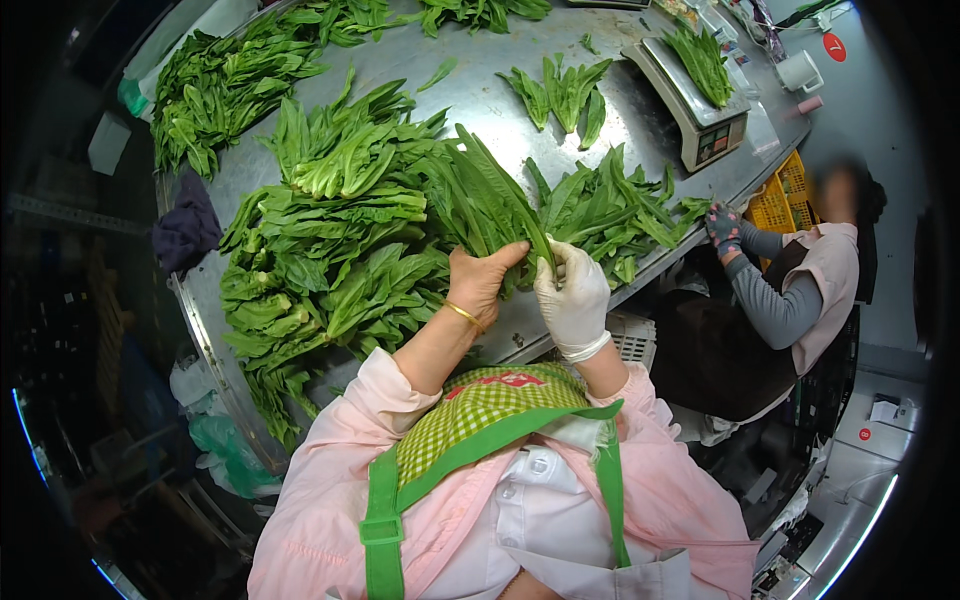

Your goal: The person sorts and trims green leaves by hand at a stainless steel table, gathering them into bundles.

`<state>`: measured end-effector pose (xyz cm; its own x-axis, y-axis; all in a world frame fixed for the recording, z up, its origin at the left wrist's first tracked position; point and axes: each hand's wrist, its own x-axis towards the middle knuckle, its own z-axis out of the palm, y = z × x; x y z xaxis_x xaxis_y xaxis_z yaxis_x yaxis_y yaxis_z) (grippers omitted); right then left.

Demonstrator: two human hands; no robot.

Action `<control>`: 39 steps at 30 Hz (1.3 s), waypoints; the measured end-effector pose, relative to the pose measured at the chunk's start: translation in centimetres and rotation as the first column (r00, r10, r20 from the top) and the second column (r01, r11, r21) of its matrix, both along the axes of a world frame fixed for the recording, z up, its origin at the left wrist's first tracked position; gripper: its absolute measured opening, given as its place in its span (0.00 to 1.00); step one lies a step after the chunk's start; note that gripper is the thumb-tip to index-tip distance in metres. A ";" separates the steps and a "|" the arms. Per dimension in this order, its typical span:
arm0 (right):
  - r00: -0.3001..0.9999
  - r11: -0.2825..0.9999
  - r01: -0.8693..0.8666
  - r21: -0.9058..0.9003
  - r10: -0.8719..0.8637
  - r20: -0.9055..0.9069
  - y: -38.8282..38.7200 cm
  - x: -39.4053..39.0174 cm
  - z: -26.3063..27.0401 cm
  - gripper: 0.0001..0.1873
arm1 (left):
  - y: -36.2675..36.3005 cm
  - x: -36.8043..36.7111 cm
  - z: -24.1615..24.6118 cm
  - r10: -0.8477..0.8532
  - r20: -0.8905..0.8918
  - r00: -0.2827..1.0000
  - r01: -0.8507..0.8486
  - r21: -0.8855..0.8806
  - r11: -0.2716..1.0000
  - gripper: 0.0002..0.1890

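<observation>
My left hand (484, 279), bare with a gold bangle at the wrist, grips a bunch of long-leaved green lettuce (476, 199) by its lower end. The leaf tips point up and away from me. My right hand (576, 294), in a white glove, pinches the base of a long leaf (517, 191) at the right side of that bunch. To the left lies a large heap of the same lettuce (322, 232), stacked in layers. Loose lettuce leaves (611, 199) spread on the steel table (465, 82) just beyond my gloved hand.
A digital scale (694, 112) bearing a lettuce bunch (701, 67) stands at back right. Another lettuce pile (217, 97) lies far left, above a dark cloth (187, 225). At right sits a co-worker (787, 292) near a yellow crate (776, 199). A white mug (799, 73) stands behind.
</observation>
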<state>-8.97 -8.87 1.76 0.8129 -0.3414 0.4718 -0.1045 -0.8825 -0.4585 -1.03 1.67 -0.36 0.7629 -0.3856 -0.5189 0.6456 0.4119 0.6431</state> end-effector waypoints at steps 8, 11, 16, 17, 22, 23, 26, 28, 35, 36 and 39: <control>0.968 0.862 0.197 0.466 -0.097 -0.230 0.1 0.0 -0.2 0.26 | -0.7 -1.2 -0.2 0.134 -0.103 0.986 -0.146 -0.125 0.981 0.21; 0.967 0.863 0.191 0.467 -0.085 -0.239 -0.1 -0.4 -1.0 0.27 | -0.7 -1.5 -1.0 0.137 -0.075 0.988 -0.145 -0.123 0.982 0.20; 0.969 0.831 0.169 0.529 -0.042 -0.243 -0.3 -0.5 -0.7 0.27 | -0.1 -1.3 -1.4 0.070 -0.004 0.998 -0.070 -0.151 0.986 0.19; 0.970 0.755 0.172 0.633 -0.017 -0.244 -0.5 -0.4 -0.6 0.26 | 0.2 -1.1 -1.4 0.032 -0.001 0.999 -0.032 -0.159 0.987 0.19; 0.987 0.571 0.144 0.809 -0.023 -0.159 -0.5 -0.2 -1.0 0.22 | 0.1 -1.1 -1.2 0.002 -0.007 1.000 -0.003 -0.184 0.983 0.21; 0.986 0.570 0.158 0.806 -0.049 -0.158 -0.1 -0.1 -0.7 0.22 | -0.1 -1.3 -1.4 0.017 -0.022 1.000 -0.021 -0.192 0.981 0.22; 0.988 0.583 0.153 0.798 -0.096 -0.119 0.1 0.3 -0.2 0.20 | -0.4 -1.3 -1.1 0.031 -0.043 0.999 -0.040 -0.218 0.975 0.23; 0.985 0.622 0.170 0.764 -0.077 -0.156 0.0 0.4 0.7 0.18 | -0.2 -1.2 -1.3 0.009 -0.044 0.999 -0.019 -0.240 0.971 0.22; 0.966 -0.273 0.073 0.959 0.258 0.000 -2.6 0.8 1.8 0.19 | 0.4 1.1 -2.2 -0.212 -0.260 0.942 0.058 -0.496 0.867 0.17; 0.953 -0.344 0.099 0.934 0.302 0.010 -2.7 0.7 1.3 0.20 | 0.4 1.2 -2.7 -0.255 -0.206 0.945 0.101 -0.556 0.825 0.17; 0.949 -0.202 0.105 0.974 0.313 -0.038 -1.7 0.5 1.2 0.21 | -0.4 1.2 -2.8 -0.364 -0.179 0.914 0.214 -0.549 0.808 0.15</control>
